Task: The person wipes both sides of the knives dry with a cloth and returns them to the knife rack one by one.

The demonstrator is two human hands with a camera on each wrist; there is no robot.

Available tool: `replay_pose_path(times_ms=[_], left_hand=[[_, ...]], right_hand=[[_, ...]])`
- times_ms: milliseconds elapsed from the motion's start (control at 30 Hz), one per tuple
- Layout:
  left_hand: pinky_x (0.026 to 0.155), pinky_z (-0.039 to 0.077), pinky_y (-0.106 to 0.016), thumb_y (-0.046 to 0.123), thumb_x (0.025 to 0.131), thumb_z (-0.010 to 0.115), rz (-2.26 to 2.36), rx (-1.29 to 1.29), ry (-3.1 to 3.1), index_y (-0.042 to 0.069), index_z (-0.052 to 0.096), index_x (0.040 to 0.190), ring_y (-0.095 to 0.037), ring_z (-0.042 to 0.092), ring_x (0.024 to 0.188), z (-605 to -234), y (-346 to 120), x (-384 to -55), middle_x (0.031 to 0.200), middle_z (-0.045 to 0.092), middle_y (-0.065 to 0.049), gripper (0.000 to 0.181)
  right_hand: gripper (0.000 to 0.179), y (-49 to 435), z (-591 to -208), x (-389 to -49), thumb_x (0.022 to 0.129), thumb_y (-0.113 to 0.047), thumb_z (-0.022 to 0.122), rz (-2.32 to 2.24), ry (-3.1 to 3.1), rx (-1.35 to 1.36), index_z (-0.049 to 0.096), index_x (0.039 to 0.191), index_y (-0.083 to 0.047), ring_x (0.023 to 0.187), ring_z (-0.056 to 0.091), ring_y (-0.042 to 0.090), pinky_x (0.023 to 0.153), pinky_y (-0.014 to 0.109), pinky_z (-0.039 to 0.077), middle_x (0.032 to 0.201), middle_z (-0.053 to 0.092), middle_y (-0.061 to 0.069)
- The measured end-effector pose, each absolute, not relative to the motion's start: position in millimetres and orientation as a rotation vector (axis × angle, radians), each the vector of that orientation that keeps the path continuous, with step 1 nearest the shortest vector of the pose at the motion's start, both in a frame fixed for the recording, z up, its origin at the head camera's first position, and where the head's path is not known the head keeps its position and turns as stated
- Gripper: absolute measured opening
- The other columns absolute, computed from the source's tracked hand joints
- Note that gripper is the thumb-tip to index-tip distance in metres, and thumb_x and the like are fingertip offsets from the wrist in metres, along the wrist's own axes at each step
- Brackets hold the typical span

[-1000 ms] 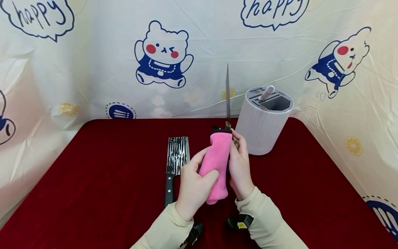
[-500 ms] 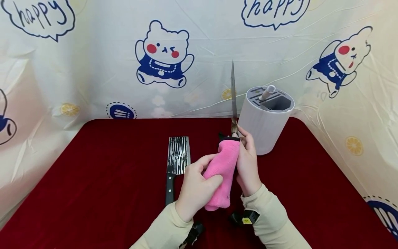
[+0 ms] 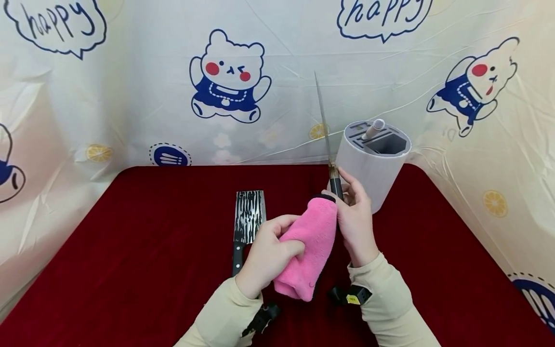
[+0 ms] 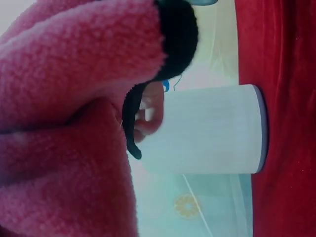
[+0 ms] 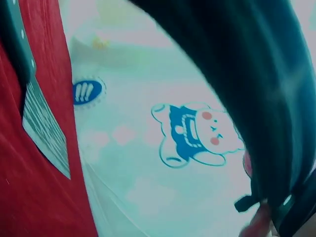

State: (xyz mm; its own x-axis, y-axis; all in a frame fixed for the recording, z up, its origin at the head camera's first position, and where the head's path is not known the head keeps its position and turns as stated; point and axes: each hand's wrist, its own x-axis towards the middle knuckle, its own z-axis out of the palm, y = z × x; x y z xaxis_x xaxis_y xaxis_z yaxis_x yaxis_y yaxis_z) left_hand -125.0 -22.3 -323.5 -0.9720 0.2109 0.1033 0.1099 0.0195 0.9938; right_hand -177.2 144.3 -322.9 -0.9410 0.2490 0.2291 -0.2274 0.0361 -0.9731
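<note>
My left hand (image 3: 264, 255) grips a folded pink cloth (image 3: 314, 241) with a black edge, its thumb pressed into the plush. In the left wrist view the cloth (image 4: 59, 74) fills the left side. My right hand (image 3: 357, 219) holds a knife (image 3: 335, 185) by its dark handle, the thin blade pointing up and leaning slightly left. The cloth's black-edged top overlaps the handle's lower part and the right fingers in the head view. A large dark surface covers much of the right wrist view, with right fingertips (image 5: 259, 224) at its bottom.
A cleaver (image 3: 249, 217) with a black handle lies left of my left hand on the red-covered table (image 3: 143, 250). A white knife block (image 3: 368, 168) stands just behind my right hand, with a light handle (image 3: 374, 129) sticking out. Printed curtain (image 3: 295, 111) hangs behind.
The right hand has moved right and slightly up with the knife, whose blade now leans left. More handle shows above the cloth, which has spread and tilted in the left hand.
</note>
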Motion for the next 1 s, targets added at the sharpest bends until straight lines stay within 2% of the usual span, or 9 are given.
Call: replay_pose_path(times_ms=[200,300,467,533,667,700,900,1000], left_hand=[[0.064,0.049,-0.024,-0.012,0.063,0.053,2.231,0.255,2.109,0.001,0.071,0.110,-0.014,0.057,0.074,-322,-26,-128,0.083,0.069,-0.007,0.051],[0.062,0.049,-0.025,-0.013,0.063,0.054,2.324,0.202,2.070,0.001,0.070,0.114,-0.016,0.057,0.074,-321,-31,-132,0.085,0.068,-0.008,0.056],[0.063,0.051,-0.025,-0.014,0.065,0.055,2.464,0.051,1.976,0.002,0.066,0.121,-0.016,0.059,0.077,-323,-46,-144,0.091,0.065,-0.006,0.059],[0.063,0.052,-0.025,-0.014,0.067,0.055,2.516,-0.018,1.913,0.003,0.064,0.124,-0.014,0.059,0.079,-323,-54,-148,0.094,0.064,-0.005,0.060],[0.061,0.053,-0.025,-0.013,0.071,0.052,2.568,-0.125,1.829,0.005,0.060,0.127,-0.012,0.061,0.077,-325,-71,-155,0.095,0.062,-0.003,0.059],[0.061,0.053,-0.025,-0.013,0.072,0.052,2.571,-0.141,1.823,0.006,0.059,0.127,-0.012,0.061,0.077,-325,-75,-156,0.095,0.062,-0.002,0.059],[0.062,0.053,-0.024,-0.011,0.076,0.050,2.528,-0.205,1.838,0.005,0.057,0.130,-0.011,0.061,0.076,-328,-91,-159,0.095,0.061,-0.001,0.057],[0.063,0.053,-0.024,-0.010,0.077,0.050,2.492,-0.222,1.858,0.006,0.056,0.132,-0.011,0.061,0.077,-330,-95,-158,0.098,0.060,-0.002,0.058]], right_hand=[[0.048,159,-316,-175,0.087,-0.004,0.072,1.672,-2.072,0.038,0.064,0.132,-0.018,0.066,0.060,0.006,0.057,0.020,0.050,0.092,0.062,0.004],[0.045,167,-307,-175,0.085,-0.006,0.074,1.548,-2.075,0.074,0.067,0.128,-0.018,0.065,0.059,0.005,0.053,0.019,0.049,0.093,0.063,-0.002],[0.039,187,-279,-179,0.081,-0.009,0.080,1.300,-2.054,0.110,0.074,0.119,-0.016,0.077,0.061,0.002,0.061,0.013,0.047,0.088,0.064,-0.022],[0.037,197,-265,-180,0.081,-0.011,0.081,1.212,-2.065,0.109,0.075,0.117,-0.017,0.078,0.061,0.002,0.064,0.012,0.047,0.088,0.064,-0.022],[0.034,217,-237,-179,0.082,-0.016,0.080,1.088,-2.145,0.103,0.076,0.116,-0.017,0.077,0.058,0.002,0.065,0.009,0.046,0.094,0.068,-0.009],[0.033,222,-230,-179,0.083,-0.017,0.080,1.052,-2.173,0.100,0.076,0.116,-0.017,0.076,0.057,0.002,0.064,0.008,0.046,0.095,0.068,-0.009],[0.033,245,-190,-180,0.083,-0.022,0.079,0.894,-2.327,0.110,0.076,0.115,-0.014,0.071,0.057,-0.004,0.060,0.006,0.044,0.083,0.059,-0.028],[0.037,252,-172,-182,0.082,-0.024,0.080,0.829,-2.436,0.085,0.075,0.116,-0.012,0.068,0.055,-0.005,0.057,0.008,0.042,0.079,0.056,-0.033]])
